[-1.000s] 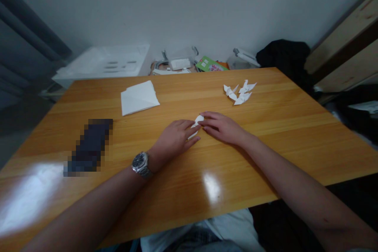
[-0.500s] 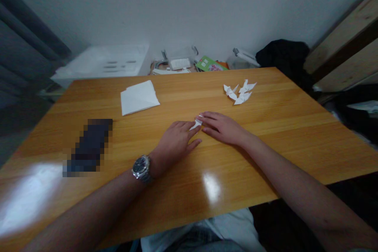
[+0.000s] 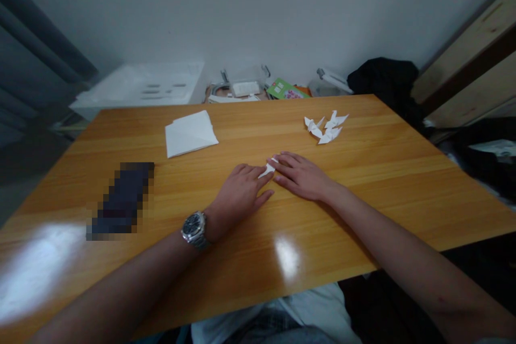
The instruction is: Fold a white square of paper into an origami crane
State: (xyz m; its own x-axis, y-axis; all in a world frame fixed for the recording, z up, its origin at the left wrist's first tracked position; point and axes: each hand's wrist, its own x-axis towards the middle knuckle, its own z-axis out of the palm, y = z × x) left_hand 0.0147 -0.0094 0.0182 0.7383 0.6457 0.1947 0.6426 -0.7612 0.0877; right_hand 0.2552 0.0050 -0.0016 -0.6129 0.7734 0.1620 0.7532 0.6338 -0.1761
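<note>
A small folded piece of white paper (image 3: 268,169) lies on the wooden table between my two hands, partly hidden by the fingers. My left hand (image 3: 243,191) comes from the left with its palm down. Its fingertips press the paper's left side flat against the tabletop, and its thumb sticks out apart. From the other side, my right hand (image 3: 301,176) rests with its fingers stretched out and slightly spread, the fingertips touching the paper's right end. Neither hand is closed around the paper. A metal watch (image 3: 194,229) is on the left wrist.
Folded white paper cranes (image 3: 328,127) sit grouped at the back right of the table (image 3: 250,129). A stack of white paper sheets (image 3: 191,134) lies at the back left. A blurred-out dark object (image 3: 123,199) is on the left. Behind the table's far edge is a green booklet (image 3: 285,89).
My right hand's fingers have shifted slightly on the paper, showing a bit more of it. My left hand stays nearly where it was.
</note>
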